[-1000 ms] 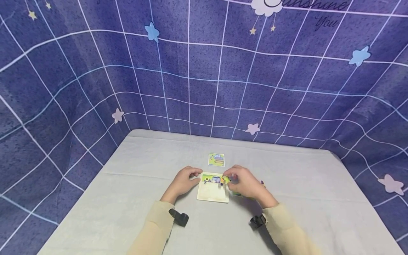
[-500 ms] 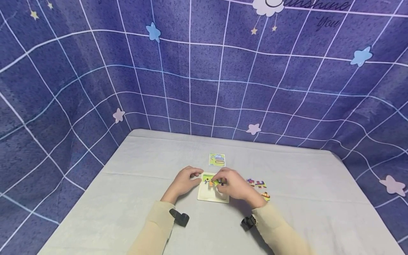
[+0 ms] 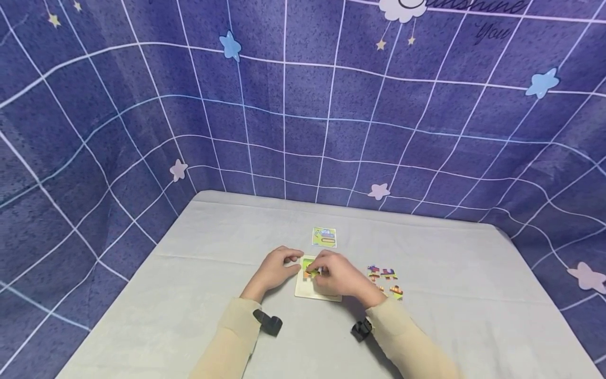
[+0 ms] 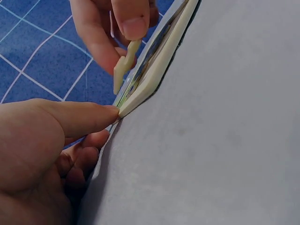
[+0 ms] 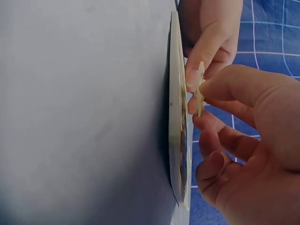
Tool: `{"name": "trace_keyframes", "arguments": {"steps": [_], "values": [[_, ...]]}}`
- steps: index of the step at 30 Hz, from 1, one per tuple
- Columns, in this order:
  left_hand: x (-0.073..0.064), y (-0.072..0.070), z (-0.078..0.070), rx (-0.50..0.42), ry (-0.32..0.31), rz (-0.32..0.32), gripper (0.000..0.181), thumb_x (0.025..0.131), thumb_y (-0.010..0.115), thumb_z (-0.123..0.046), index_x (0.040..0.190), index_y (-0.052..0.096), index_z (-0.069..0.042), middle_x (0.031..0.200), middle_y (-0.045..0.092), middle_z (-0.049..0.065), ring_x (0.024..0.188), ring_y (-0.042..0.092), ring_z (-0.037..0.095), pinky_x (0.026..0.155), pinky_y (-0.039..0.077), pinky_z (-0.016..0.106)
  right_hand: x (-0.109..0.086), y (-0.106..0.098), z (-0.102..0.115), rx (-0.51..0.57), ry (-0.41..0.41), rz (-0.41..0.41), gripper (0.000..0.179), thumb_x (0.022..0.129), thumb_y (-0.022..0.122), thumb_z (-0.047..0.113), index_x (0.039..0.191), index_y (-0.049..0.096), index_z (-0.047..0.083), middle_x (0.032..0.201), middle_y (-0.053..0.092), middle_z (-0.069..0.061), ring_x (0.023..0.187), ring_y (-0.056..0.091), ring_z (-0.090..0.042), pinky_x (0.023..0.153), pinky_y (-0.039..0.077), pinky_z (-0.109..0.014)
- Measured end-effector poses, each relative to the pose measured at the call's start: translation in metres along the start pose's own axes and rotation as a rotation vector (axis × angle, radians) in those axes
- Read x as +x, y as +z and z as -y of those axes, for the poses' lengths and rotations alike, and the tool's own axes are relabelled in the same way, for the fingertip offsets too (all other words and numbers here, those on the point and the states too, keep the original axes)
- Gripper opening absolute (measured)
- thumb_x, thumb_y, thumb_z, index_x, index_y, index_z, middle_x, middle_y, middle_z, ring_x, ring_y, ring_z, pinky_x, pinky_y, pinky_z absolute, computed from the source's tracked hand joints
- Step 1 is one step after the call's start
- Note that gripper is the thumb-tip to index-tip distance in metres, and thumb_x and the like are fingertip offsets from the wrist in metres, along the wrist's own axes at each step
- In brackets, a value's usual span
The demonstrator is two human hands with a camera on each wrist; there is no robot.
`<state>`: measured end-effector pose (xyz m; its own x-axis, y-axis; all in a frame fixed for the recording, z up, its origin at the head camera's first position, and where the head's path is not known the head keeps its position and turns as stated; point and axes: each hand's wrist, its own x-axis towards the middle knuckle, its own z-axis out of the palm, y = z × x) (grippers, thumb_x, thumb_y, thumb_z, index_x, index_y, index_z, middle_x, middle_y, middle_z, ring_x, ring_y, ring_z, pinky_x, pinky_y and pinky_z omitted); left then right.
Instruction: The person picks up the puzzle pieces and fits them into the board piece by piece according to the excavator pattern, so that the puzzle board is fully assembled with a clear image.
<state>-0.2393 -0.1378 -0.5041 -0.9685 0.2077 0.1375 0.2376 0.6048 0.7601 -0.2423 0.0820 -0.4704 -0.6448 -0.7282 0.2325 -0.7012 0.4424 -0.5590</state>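
A small wooden puzzle tray [image 3: 306, 292] lies on the table, its upper part showing green, the bare wood showing below. My left hand [image 3: 278, 271] rests at its left side, the straight thumb [image 4: 89, 115] touching the tray's edge near a corner. Over the tray, my right hand [image 3: 338, 276] pinches a jigsaw piece [image 5: 200, 91] between thumb and fingers. In both wrist views the piece stands tilted on edge, just clear of the tray. Its printed face shows orange in the head view. The right hand hides much of the tray's right half.
Beyond the tray lies a printed picture card [image 3: 324, 237] in green and blue. Several loose jigsaw pieces [image 3: 389, 273] lie to the right, partly behind the right forearm. A grey cloth covers the table [image 3: 227, 231]; a blue patterned curtain [image 3: 303, 131] hangs behind it.
My right hand has moved left from the tray's right edge to its upper left part, carrying the jigsaw piece. Loose pieces at the right have come into sight. My left hand stays at the tray.
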Motion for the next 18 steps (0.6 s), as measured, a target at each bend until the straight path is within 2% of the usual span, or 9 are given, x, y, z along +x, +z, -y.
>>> {"name": "trace_keyframes", "arguments": {"steps": [10,18], "values": [[0.0003,0.001,-0.0004,0.014,-0.02,0.003,0.033,0.087,0.075,-0.012,0.12,0.071,-0.013,0.099,0.062,-0.004,0.097,0.057,0.015,0.09,0.049,0.038,0.0072,0.0039,0.0024,-0.041,-0.008,0.028,0.025,0.08,0.068,-0.002,0.103,0.075,0.004,0.095,0.066,-0.008,0.081,0.059,-0.025,0.069,0.047,-0.028],[0.0007,0.0011,0.0008,0.007,-0.027,0.0,0.033,0.087,0.075,-0.013,0.12,0.071,-0.015,0.1,0.062,-0.005,0.097,0.057,0.015,0.091,0.048,0.038,0.0097,0.0058,0.0052,-0.074,0.036,0.041,0.023,0.08,0.07,0.002,0.101,0.077,0.007,0.096,0.066,-0.004,0.079,0.059,-0.02,0.069,0.048,-0.027]]}}
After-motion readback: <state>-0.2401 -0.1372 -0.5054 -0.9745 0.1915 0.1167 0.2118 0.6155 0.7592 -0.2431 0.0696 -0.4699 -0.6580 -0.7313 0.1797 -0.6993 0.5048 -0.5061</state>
